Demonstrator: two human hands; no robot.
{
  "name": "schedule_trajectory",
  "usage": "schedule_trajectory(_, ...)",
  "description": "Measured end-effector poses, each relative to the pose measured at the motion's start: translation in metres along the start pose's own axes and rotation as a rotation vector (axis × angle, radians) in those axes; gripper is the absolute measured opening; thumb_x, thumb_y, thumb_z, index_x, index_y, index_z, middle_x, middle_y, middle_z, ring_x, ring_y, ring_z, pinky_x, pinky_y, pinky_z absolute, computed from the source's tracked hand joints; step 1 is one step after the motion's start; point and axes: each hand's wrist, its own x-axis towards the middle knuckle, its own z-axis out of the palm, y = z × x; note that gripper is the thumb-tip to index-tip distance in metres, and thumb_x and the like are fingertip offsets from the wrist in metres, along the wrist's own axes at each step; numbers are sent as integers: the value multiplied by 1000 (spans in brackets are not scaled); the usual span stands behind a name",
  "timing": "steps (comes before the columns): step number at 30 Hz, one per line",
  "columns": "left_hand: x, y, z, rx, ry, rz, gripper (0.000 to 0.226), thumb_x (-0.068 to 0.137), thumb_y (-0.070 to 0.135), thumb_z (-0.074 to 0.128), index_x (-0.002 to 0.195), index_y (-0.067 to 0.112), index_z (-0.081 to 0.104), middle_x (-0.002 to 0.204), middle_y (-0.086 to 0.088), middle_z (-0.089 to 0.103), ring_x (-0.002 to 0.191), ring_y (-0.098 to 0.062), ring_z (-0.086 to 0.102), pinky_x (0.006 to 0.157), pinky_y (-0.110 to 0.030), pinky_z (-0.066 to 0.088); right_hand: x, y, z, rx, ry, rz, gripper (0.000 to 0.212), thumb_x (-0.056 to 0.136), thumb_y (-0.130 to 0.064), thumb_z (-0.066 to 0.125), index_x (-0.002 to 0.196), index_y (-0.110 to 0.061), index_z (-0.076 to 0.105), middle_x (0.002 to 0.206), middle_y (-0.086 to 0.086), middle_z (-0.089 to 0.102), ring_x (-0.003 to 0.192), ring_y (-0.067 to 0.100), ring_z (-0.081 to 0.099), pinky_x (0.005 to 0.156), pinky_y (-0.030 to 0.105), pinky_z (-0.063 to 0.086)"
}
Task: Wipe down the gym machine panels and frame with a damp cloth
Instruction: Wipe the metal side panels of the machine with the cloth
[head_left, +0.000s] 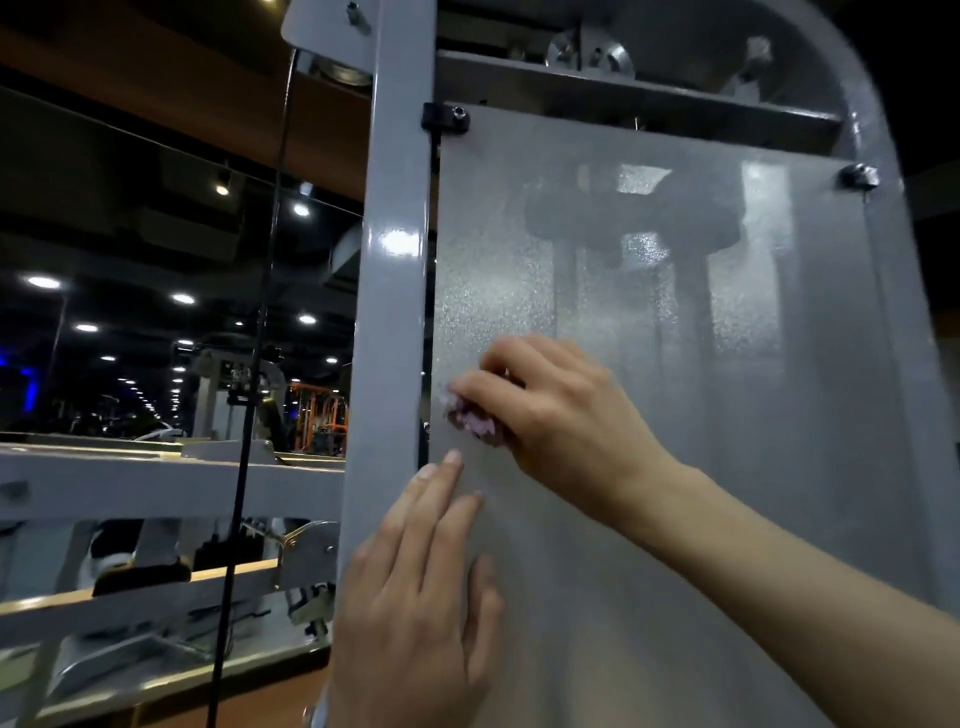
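Two hands: both sit low on the frosted panel (649, 338) of a grey gym machine, the left below the right.
Far left: a dim gym hall with ceiling lights (44, 282), and other machines too dark and small to make out.
Cable: a black cable (260, 332) runs top to bottom left of the machine, cut off at the lower edge.
Post: a glossy grey upright post (395, 312) stands just left of the panel, with a dark gap between them.
Left hand: the left hand (415, 587) lies flat, fingers (441, 478) straight and released, spanning the post's edge and the panel; its wrist is cut off at the bottom.
Cloth: a small pink and white cloth (475, 422) is pressed to the panel near its left edge, mostly hidden under the right hand, only a crumpled bit showing.
Right hand: the right hand (545, 410) has its fingers curled over the cloth, grasping it; the forearm runs off the lower right corner.
Behind the panel: blurred dark shapes and upright bars show through the frosting, hard to identify.
Bolts: a black clamp (444, 118) holds the panel's top left corner and a bolt (860, 175) its top right.
Top: pulleys (592, 52) above a crossbar are partly cut off.
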Motion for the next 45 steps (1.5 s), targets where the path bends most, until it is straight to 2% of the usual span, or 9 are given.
schedule_trajectory(6, -1, -1, 0, 47, -66, 4, 41, 95, 30, 49, 129, 15, 67, 161, -1, 45, 148, -20, 42, 109, -31, 33, 62, 32, -1, -18, 70, 155, 12, 92, -18, 62, 97, -12, 71, 91, 9, 60, 76, 30, 56, 64, 38, 45)
schedule_trajectory(12, -3, -2, -1, 51, -33, 9, 48, 93, 30, 50, 136, 12, 64, 155, -7, 52, 146, -22, 43, 111, -35, 34, -18, -22, -6, 78, -73, -16, 19, 102, -19, 53, 97, -16, 72, 89, 4, 61, 77, 26, 53, 65, 38, 40)
schedule_trajectory(16, -3, -1, -2, 70, -66, 24, 42, 94, 31, 51, 130, 15, 67, 157, -5, 50, 147, -21, 43, 110, -35, 35, 0, -5, -3, -12, -73, -81, 18, 97, -19, 55, 97, -19, 72, 90, 3, 62, 76, 25, 54, 64, 38, 39)
schedule_trajectory(22, -5, -3, -1, 78, -87, 25, 39, 95, 30, 50, 131, 19, 62, 161, 0, 44, 149, -20, 40, 112, -32, 32, 53, 17, 4, -45, 41, 132, 13, 93, -21, 62, 97, -16, 72, 95, 9, 61, 81, 31, 55, 65, 42, 45)
schedule_trajectory(30, -5, 0, 1, 95, -53, 24, 42, 94, 31, 51, 130, 15, 67, 155, -6, 52, 146, -22, 43, 115, -29, 27, -7, -4, 0, -55, -35, -20, 21, 101, -25, 53, 96, -18, 72, 87, 3, 61, 72, 26, 53, 63, 38, 35)
schedule_trajectory(35, -5, 0, 0, 98, -45, 31, 43, 95, 31, 51, 131, 15, 68, 158, -3, 49, 146, -22, 44, 117, -24, 22, 22, 30, -9, -110, 12, 287, 10, 84, -18, 61, 94, -17, 63, 74, -1, 65, 63, 31, 61, 60, 33, 28)
schedule_trajectory(38, -4, 0, 0, 102, -54, 34, 44, 95, 31, 49, 131, 14, 68, 158, -4, 49, 146, -23, 43, 119, -25, 21, 26, 19, -5, -95, 112, 446, 15, 79, -12, 72, 90, -14, 61, 66, -1, 67, 56, 32, 61, 58, 30, 30)
schedule_trajectory(42, -5, 0, 1, 110, -47, 40, 47, 95, 31, 48, 134, 12, 67, 158, -6, 49, 145, -23, 42, 110, -36, 33, 31, -13, 8, -73, 90, 227, 19, 76, -13, 78, 88, -15, 64, 63, -1, 66, 53, 29, 62, 56, 29, 28)
schedule_trajectory(45, -5, -2, 2, 114, -31, 56, 50, 95, 31, 47, 137, 11, 65, 157, -7, 49, 145, -24, 43, 109, -38, 34, 19, 10, -3, -113, 85, 266, 22, 73, -13, 79, 90, -14, 64, 62, -1, 66, 52, 30, 61, 57, 28, 28)
